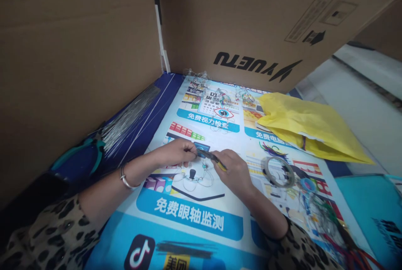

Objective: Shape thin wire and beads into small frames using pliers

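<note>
Right hand (233, 171): grip closed round yellow-and-black pliers (214, 158). Left hand (179, 152): grip pressed together at pliers' nose; anything pinched too small to tell. Beaded wire (197, 179) just below the nose, between the hands, over printed counter (121, 226).

Pliers (212, 157) and beads (204, 166) on a bright tabletop (109, 236)

The right hand (233, 172) holds the pliers, tips by the left hand (176, 153). A yellow bag (317, 125) lies far right.
</note>
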Available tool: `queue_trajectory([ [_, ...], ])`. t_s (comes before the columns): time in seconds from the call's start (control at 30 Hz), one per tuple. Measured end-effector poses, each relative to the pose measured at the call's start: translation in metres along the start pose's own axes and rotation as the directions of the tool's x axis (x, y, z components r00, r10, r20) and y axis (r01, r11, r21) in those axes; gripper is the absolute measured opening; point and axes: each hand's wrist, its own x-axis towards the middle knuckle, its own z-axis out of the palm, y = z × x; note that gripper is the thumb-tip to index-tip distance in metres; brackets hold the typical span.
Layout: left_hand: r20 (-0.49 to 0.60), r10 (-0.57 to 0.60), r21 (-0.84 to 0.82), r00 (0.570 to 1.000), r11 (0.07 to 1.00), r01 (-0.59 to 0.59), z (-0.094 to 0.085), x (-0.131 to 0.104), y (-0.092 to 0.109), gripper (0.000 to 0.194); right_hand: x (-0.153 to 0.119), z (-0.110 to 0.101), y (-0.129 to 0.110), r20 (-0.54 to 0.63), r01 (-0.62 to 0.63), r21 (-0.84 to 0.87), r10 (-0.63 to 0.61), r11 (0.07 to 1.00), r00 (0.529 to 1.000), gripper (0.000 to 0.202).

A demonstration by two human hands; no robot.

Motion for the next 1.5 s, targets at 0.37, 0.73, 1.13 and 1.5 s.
queue_trajectory([
  [0.37,-0.007,-0.02,-0.025,1.0,0.999,0.02,-0.001,0.0,0.001,0.008,0.001,-0.002,-0.002,0.001,0.03,-0.038,-0.03,0.999,1.0,0.02],
  [0.73,-0.016,0.053,0.097,0.998,0.994,-0.052,0.0,0.002,-0.003,0.008,0.0,-0.001,-0.002,-0.022,0.043,-0.061,-0.045,0.997,0.999,0.02],
  [1.13,-0.017,0.173,0.427,0.985,0.892,-0.149,-0.009,-0.009,0.005,0.015,-0.003,-0.001,0.001,-0.034,0.035,-0.029,-0.036,0.999,0.999,0.02],
  [1.5,-0.035,0.334,0.854,0.942,0.5,-0.145,-0.006,-0.041,0.025,0.017,-0.003,0.0,0.001,-0.028,0.021,-0.019,-0.022,1.0,0.999,0.02],
])
